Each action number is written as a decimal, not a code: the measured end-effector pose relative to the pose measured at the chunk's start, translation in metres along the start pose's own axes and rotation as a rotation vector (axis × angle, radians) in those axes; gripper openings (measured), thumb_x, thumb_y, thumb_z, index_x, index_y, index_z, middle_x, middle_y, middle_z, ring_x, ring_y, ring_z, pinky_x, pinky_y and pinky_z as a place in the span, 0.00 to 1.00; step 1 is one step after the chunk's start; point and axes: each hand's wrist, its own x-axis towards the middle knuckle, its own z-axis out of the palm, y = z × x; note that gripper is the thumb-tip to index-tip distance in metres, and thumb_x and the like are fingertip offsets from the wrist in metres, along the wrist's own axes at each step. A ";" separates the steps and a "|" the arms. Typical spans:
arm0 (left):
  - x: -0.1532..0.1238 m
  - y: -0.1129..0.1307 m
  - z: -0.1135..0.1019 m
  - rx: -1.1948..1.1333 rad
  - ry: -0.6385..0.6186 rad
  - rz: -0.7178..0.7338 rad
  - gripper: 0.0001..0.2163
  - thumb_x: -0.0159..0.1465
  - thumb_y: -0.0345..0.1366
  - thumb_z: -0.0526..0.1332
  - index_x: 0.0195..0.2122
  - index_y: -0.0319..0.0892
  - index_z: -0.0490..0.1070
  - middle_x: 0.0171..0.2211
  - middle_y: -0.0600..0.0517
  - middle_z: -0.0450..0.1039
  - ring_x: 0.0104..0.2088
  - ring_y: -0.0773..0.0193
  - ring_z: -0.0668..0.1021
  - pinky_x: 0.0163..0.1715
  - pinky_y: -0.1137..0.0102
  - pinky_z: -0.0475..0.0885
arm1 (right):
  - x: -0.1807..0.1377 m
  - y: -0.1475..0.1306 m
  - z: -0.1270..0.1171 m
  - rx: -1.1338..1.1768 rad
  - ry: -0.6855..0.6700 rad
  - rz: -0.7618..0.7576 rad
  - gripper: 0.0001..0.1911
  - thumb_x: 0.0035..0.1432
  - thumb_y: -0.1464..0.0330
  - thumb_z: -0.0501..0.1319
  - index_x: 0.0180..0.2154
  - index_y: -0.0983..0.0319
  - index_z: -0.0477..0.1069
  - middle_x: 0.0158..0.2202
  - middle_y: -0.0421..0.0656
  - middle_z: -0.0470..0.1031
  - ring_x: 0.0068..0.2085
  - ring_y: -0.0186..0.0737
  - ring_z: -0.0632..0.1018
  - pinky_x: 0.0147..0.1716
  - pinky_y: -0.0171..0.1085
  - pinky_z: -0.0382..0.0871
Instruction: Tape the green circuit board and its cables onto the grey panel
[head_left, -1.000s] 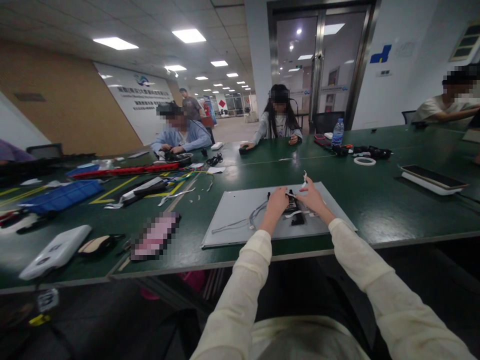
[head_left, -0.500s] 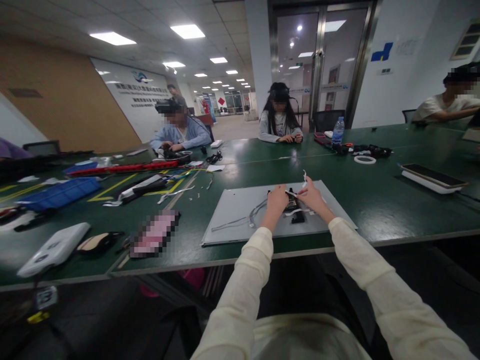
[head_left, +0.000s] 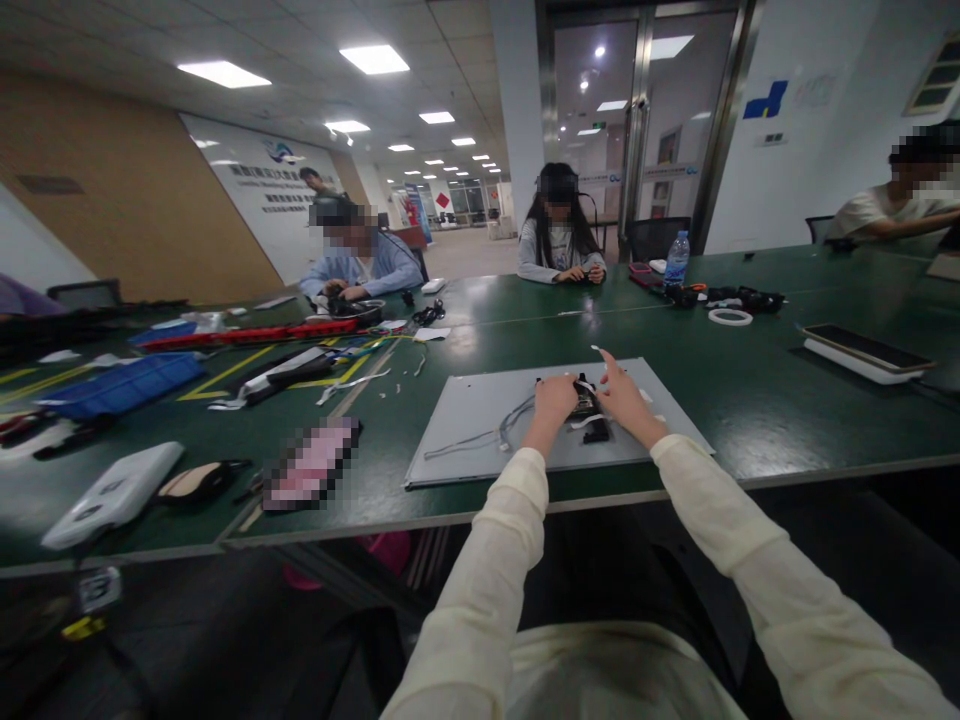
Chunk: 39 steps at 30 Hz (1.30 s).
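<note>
My left hand (head_left: pixel 553 405) is closed, its fingertips pinched at one end of a short white strip (head_left: pixel 586 385). At the strip's other end are the thumb and bent fingers of my right hand (head_left: pixel 628 402), while its index finger points up with a small white scrap (head_left: pixel 596 348) at the tip. Below and between both hands lies a black part with a circuit board (head_left: pixel 584 404), partly hidden by my fingers. Grey cables (head_left: pixel 517 418) run left from beside it. Another white strip (head_left: pixel 586 422) lies near its front. All this rests on a pale grey board (head_left: pixel 457 425).
Left of the board lie a pink pixelated item (head_left: pixel 313 465), a white device (head_left: pixel 112 495) and a blue tray (head_left: pixel 127 385). A tape roll (head_left: pixel 730 317) and a bottle (head_left: pixel 676 260) stand farther right. Two people (head_left: pixel 559 230) sit across the green table (head_left: pixel 780 400).
My hands have stayed over the black part, drawing slightly closer together. The white scrap at my right index fingertip has shifted left and now looks shorter. A person in the background has moved.
</note>
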 end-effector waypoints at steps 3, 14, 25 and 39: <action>-0.001 0.001 -0.002 0.013 -0.009 0.008 0.18 0.64 0.30 0.49 0.54 0.44 0.68 0.44 0.42 0.76 0.46 0.55 0.76 0.48 0.62 0.66 | -0.004 -0.007 -0.001 -0.117 -0.031 -0.024 0.41 0.53 0.74 0.55 0.66 0.60 0.41 0.44 0.50 0.68 0.37 0.42 0.73 0.36 0.38 0.67; -0.002 0.001 -0.003 -0.005 -0.058 0.007 0.18 0.65 0.31 0.49 0.55 0.42 0.65 0.49 0.41 0.73 0.50 0.56 0.74 0.52 0.61 0.63 | -0.018 -0.006 -0.011 -0.312 -0.033 0.027 0.41 0.56 0.71 0.57 0.66 0.60 0.39 0.46 0.53 0.67 0.41 0.47 0.73 0.40 0.41 0.65; -0.004 -0.007 -0.008 -0.168 0.088 -0.030 0.21 0.66 0.28 0.45 0.60 0.37 0.57 0.53 0.41 0.70 0.53 0.61 0.72 0.52 0.68 0.65 | -0.026 0.000 -0.025 0.122 0.006 0.033 0.40 0.54 0.71 0.54 0.66 0.63 0.40 0.36 0.45 0.74 0.33 0.40 0.75 0.36 0.38 0.68; -0.083 0.005 -0.010 -0.562 0.334 0.136 0.15 0.62 0.24 0.49 0.47 0.39 0.69 0.48 0.47 0.73 0.49 0.64 0.73 0.54 0.69 0.65 | -0.041 -0.012 -0.031 0.207 -0.142 0.032 0.41 0.54 0.64 0.59 0.65 0.63 0.45 0.30 0.39 0.76 0.29 0.38 0.75 0.31 0.34 0.65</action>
